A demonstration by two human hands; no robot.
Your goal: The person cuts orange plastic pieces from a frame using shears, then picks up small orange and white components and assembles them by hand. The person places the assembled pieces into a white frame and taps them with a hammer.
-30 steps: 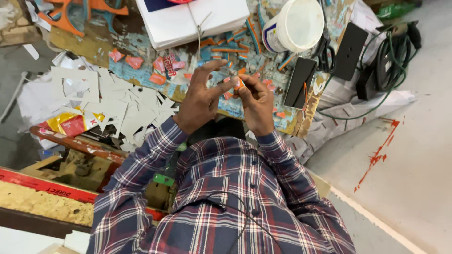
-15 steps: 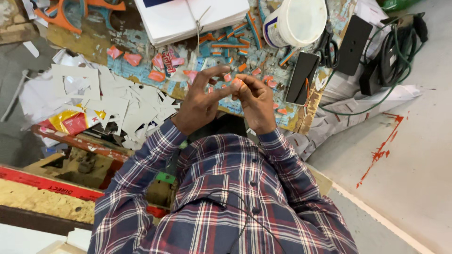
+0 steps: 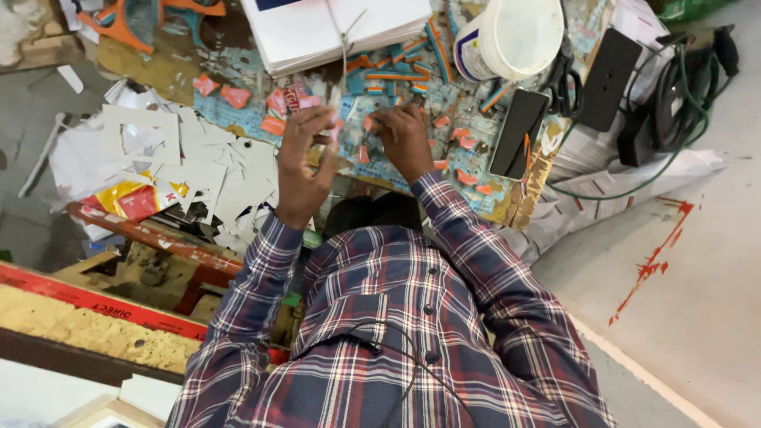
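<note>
My left hand [image 3: 304, 168] is raised above the work board [image 3: 238, 107], fingers spread, with a small pale pink strip [image 3: 334, 136] pinched at its thumb and fingertips. My right hand [image 3: 406, 141] lies knuckles up on the blue-stained board, its fingertips down among several small orange and pink scraps [image 3: 464, 143]. The fingertips hide whatever they touch. Both sleeves are dark plaid.
A stack of white sheets [image 3: 333, 28] lies at the top. To the right are a white bucket [image 3: 514, 36], scissors [image 3: 564, 79], a phone [image 3: 519, 133], a black box [image 3: 606, 67] and green cable [image 3: 682, 103]. White card offcuts [image 3: 182, 170] pile up on the left.
My hands were together in front of me, working on one small piece. They have parted: the right hand has dropped to the scraps on the board and the left stays raised.
</note>
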